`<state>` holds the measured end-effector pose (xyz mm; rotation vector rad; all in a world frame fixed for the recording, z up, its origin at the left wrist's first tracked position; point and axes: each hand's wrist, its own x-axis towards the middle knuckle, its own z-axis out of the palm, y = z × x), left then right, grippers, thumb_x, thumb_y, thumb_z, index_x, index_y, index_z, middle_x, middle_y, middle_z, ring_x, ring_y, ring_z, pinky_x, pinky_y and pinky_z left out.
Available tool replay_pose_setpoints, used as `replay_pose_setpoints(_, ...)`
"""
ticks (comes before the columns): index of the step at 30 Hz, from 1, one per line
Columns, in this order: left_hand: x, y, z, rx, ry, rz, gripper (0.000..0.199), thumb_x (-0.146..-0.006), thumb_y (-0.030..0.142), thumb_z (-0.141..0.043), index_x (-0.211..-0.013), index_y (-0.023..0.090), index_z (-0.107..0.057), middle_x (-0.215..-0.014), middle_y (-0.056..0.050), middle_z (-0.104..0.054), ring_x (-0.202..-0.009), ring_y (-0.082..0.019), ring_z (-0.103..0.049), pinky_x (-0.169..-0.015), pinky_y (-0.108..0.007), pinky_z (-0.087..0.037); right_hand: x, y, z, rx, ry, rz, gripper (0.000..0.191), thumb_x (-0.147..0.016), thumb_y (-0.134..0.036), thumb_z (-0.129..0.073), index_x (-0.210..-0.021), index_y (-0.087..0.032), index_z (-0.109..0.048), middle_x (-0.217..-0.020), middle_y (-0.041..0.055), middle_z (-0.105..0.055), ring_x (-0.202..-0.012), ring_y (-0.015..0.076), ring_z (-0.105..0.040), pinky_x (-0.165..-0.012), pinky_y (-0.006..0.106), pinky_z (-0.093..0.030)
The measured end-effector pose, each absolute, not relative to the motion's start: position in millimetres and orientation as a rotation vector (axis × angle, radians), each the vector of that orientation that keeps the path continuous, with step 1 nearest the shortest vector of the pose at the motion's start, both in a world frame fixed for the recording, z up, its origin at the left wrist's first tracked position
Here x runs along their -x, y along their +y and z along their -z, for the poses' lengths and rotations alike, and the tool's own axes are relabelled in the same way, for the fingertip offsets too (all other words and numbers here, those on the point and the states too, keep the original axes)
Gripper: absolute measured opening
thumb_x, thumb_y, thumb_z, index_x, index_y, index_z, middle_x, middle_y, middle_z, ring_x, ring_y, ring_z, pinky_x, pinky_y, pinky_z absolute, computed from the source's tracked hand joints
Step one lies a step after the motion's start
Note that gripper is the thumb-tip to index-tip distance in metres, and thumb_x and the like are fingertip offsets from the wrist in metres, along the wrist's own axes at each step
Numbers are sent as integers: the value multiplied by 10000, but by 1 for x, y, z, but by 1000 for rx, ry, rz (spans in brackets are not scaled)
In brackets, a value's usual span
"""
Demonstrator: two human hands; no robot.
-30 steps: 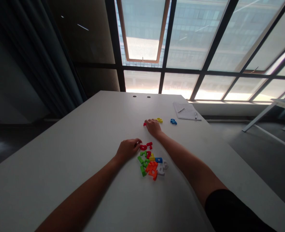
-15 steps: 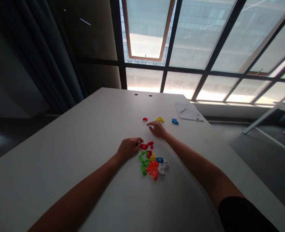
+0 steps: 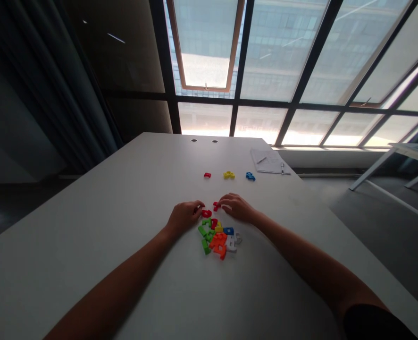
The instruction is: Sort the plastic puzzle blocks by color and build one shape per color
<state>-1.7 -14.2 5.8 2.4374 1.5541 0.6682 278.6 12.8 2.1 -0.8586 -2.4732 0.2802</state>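
Left hand curled at near red piece; pinch unclear. Right hand loosely spread, just beside second red piece, not pinching. Mixed pile at middle of table; far red piece, yellow piece, blue piece spaced singly toward far edge.

Near me: plastic pile of mixed green, orange, white, red, yellow and blue | Far, left to right: red piece, yellow piece, blue piece | Under them: pale grey-white table | Beyond: black window frames
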Motion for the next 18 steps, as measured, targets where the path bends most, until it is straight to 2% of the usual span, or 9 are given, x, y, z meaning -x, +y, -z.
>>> replay_pose_setpoints(10,3,-13,-4,-2459,1560,-648,319,-991,362,-528,-1114,275,-809,-923,-42,-823,-819,-218,-748,-759,-304,-507,-244,75,-2,1330,-2356,-48,230,-1045,-190,-615,-1174,-219,-803,-1165,102,-770,-1063,218,-695,-987,343,-487)
replay_pose_setpoints(18,4,-13,-4,-2459,1538,-635,284,-983,334,-558,-1107,274,-807,-926,-36,-823,-799,-212,-748,-759,-300,-508,-213,105,-12,1568,-2337,29,338,-1048,-171,-503,-1201,-214,-801,-1228,140,-747,-1130,265,-662,-999,382,-457)
